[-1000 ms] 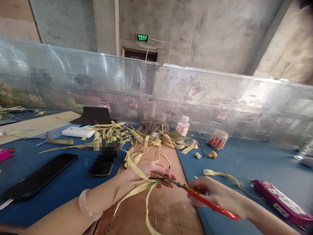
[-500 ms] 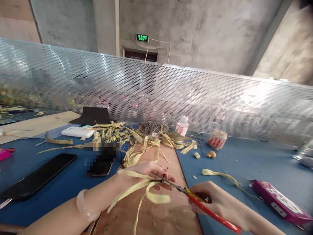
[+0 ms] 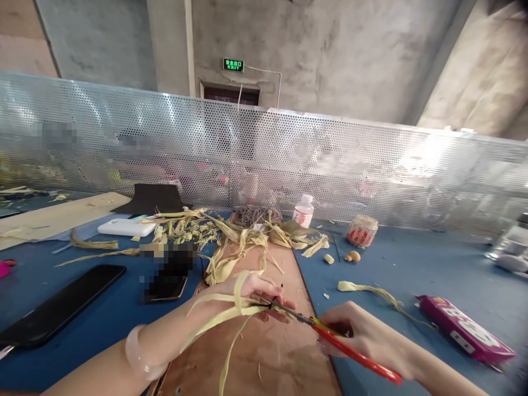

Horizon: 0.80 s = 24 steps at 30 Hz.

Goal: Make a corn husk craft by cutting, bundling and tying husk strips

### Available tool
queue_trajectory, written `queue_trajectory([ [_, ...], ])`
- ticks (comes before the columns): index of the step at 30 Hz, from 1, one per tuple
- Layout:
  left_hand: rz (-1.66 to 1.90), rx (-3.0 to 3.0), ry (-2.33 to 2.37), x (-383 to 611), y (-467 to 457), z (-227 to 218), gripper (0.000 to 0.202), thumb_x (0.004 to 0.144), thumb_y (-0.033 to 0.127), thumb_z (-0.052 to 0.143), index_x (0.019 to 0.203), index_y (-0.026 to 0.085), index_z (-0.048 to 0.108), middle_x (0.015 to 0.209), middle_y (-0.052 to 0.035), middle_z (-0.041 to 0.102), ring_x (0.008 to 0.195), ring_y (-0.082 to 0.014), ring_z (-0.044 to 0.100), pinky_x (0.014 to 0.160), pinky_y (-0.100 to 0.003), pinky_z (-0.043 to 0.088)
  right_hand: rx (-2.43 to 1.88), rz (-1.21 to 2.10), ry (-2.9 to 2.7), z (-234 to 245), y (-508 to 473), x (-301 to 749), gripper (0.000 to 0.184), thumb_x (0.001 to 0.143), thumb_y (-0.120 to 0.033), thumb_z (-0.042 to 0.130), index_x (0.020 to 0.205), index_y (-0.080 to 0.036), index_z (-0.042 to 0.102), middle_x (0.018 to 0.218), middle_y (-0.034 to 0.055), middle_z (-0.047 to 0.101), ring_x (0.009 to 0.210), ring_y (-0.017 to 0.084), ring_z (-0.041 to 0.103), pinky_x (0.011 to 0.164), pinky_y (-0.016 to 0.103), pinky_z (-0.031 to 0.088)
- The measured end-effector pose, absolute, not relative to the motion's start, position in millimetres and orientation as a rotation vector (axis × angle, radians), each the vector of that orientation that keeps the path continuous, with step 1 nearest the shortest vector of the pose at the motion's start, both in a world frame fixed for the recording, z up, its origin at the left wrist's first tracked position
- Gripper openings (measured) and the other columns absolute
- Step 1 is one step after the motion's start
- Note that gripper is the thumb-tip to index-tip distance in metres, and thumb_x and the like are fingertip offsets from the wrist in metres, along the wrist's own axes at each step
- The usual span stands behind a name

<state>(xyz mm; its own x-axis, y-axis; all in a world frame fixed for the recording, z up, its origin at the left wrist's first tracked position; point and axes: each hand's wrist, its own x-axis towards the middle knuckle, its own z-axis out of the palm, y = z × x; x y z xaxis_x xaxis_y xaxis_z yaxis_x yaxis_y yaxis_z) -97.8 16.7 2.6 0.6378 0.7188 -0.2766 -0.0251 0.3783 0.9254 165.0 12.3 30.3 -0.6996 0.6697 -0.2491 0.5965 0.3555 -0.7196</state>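
My left hand (image 3: 252,287) is closed around a bundle of pale dried husk strips (image 3: 220,315), bound with something dark near the fingers. The loose ends hang toward me, and one strip curls up over the wrist. My right hand (image 3: 358,330) grips a pair of scissors (image 3: 355,355) with red and yellow handles. Its blades point left and reach the dark binding between my left fingers. Whether the blades are apart is hard to make out. Both hands are above a brown wooden board (image 3: 284,352).
Dried husks (image 3: 247,242) and seed heads (image 3: 193,228) lie at the board's far end. Two phones (image 3: 61,305) and a white power bank (image 3: 126,226) lie to the left. A white bottle (image 3: 303,212), a jar (image 3: 363,231) and a purple packet (image 3: 466,330) stand or lie rightward. A perforated metal screen (image 3: 330,159) closes the back.
One husk strip that hung forward has swung up and back over my left wrist. The scissors stay at the binding. The view has shifted slightly.
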Motion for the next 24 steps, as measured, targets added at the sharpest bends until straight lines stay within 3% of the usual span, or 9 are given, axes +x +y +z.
queue_trajectory([
  [14,0.667,1.056,0.795,-91,6,8,0.019,0.077,0.028,0.061,0.078,0.009,0.062,0.108,-0.0158,0.066,0.082,-0.0214,0.068,0.062,-0.025,0.045,-1.166,1.130,-2.609,32,11,168,0.035,0.082,-0.045,0.051,0.065,-0.017,0.041,0.063,-0.0054,0.029,0.061,0.008,0.026,0.051,0.022,0.020],
  [20,0.848,1.064,0.928,-88,9,1,0.027,0.077,0.034,0.062,0.089,0.010,0.066,0.103,-0.0144,0.067,0.073,-0.0153,0.064,0.065,-0.027,0.048,-1.207,1.056,-2.617,33,7,184,0.033,0.084,-0.049,0.048,0.073,-0.018,0.046,0.069,-0.0043,0.045,0.063,0.010,0.033,0.055,0.021,0.028],
  [24,0.843,1.177,0.986,-81,6,0,0.036,0.081,0.042,0.056,0.100,0.012,0.064,0.106,-0.0140,0.065,0.078,-0.0193,0.066,0.065,-0.030,0.048,-1.255,1.103,-2.495,26,0,201,0.033,0.082,-0.052,0.049,0.080,-0.019,0.054,0.072,-0.0020,0.052,0.065,0.013,0.042,0.057,0.020,0.035],
])
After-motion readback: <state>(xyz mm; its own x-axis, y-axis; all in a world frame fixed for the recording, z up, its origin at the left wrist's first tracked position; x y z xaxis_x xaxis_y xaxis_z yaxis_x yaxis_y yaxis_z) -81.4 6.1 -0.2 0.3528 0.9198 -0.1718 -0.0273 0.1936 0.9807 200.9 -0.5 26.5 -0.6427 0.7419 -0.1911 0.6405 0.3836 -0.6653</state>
